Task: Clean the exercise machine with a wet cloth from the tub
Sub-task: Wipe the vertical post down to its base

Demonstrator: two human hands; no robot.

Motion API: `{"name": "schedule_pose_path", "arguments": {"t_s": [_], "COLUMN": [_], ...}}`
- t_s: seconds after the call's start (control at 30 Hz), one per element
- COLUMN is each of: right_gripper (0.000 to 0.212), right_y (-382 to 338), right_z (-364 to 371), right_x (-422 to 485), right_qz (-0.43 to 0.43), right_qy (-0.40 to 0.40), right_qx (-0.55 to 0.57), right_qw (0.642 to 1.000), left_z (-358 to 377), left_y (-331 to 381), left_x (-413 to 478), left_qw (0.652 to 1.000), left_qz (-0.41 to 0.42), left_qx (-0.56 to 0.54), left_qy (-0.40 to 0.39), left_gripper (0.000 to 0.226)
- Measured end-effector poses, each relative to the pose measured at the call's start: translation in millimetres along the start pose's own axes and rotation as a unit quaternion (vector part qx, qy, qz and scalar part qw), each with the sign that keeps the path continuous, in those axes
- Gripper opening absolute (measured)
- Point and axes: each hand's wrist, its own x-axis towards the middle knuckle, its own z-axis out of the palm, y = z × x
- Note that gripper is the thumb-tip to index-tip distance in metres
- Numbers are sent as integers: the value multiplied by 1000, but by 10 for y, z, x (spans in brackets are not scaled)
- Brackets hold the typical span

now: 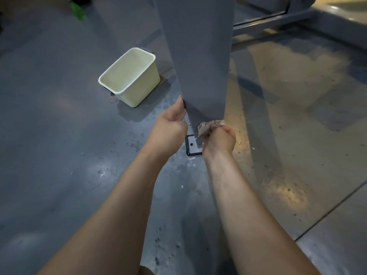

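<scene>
A wide grey upright post (200, 56) of the exercise machine rises through the middle of the view, down to a bolted foot plate (191, 144) on the floor. My left hand (170, 128) grips the post's lower left edge, thumb along the edge. My right hand (220, 138) clutches a bunched beige cloth (206, 127) and presses it against the bottom of the post. A cream plastic tub (131, 76) with water in it stands on the floor to the left of the post, apart from both hands.
The grey floor (59, 135) is wet with drops and small puddles around the tub and the post's foot. More grey frame bars (278, 18) of the machine lie at the upper right. A green object (78, 10) shows at the top left.
</scene>
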Motion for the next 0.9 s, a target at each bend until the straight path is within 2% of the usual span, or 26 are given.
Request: {"name": "schedule_pose_path", "arguments": {"t_s": [0.13,0.2,0.33,0.4,0.5,0.53,0.6,0.67,0.7,0.73,0.77,0.83,0.87,0.9], "right_gripper": [37,34,29,24,14,10,8,15,18,21,24,24,19,14], "right_y": [-158,-242,-465,-599,-741,-757,-729,-620,-558,-507,-484,-531,-587,-628], "right_z": [169,231,392,494,610,612,542,425,352,274,205,106,84,82], "right_x": [-197,-283,-593,-753,-922,-939,-912,-798,-718,-639,-592,-586,-630,-669], "right_qz": [-17,-49,-177,-266,-421,-482,-598,-659,-660,-643,-609,-514,-463,-411], "right_qy": [8,0,-46,-76,-108,-112,-117,-131,-143,-157,-172,-195,-201,-206], "right_qx": [16,9,-39,-82,-186,-230,-314,-398,-443,-487,-527,-591,-612,-611], "right_qw": [1000,999,982,957,881,838,728,624,590,570,568,590,609,644], "left_z": [-3,10,-39,-90,-136,-148,-188,-257,-290,-319,-345,-399,-435,-476], "left_y": [20,37,56,91,186,219,272,295,284,262,244,222,226,239], "left_x": [27,37,73,106,129,132,127,114,106,98,81,34,1,-43], "left_qw": [1000,997,990,988,982,979,971,962,961,961,962,970,976,982], "left_qz": [-9,-19,-25,-16,-3,-2,-6,-19,-27,-33,-41,-59,-67,-73], "left_qx": [-26,-55,-59,-67,-103,-120,-148,-169,-170,-165,-154,-120,-94,-67], "left_qy": [10,40,123,138,156,166,189,212,218,221,222,205,185,159], "left_gripper": [92,82,62,59,56,54,50,43,37,31,26,19,17,17]}}
